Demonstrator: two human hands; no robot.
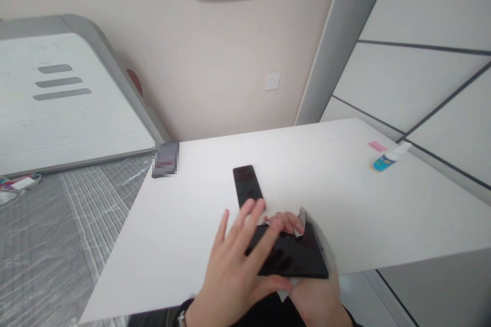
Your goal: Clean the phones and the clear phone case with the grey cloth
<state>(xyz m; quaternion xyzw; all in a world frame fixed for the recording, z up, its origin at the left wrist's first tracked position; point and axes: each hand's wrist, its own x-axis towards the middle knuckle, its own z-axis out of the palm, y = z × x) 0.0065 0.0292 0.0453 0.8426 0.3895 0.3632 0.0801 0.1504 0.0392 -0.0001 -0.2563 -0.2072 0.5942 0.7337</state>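
Left hand (233, 265) spread flat, fingers apart, laid across the left part of a dark tablet (295, 258) at the near edge of the white table (199, 204). Fingertips (256, 208) reaching past the tablet's far edge, almost to the phone. Watch band (181, 318) just visible at the left wrist.

Right hand (318, 299) cupped under the tablet from the near side, fingers (286, 220) curling up over its far edge, thumb side hidden beneath the slab; closed around the tablet together with a thin pale cloth or film (305, 219) peeking out at the tablet's far right corner. Cannot tell which material. Tablet tilted slightly, partly over the table's near edge, screen dark and facing up.

Black phone (248, 186) flat on the table just beyond the tablet, screen up, long axis pointing away. Small bottle (387, 159) with blue label lying on its side far right of the phone, well apart, a pink slip (377, 146) just beyond it. Blurred dark object (165, 159) at the table's far left corner, left of the phone. Wall socket (272, 81) on the wall beyond the table.
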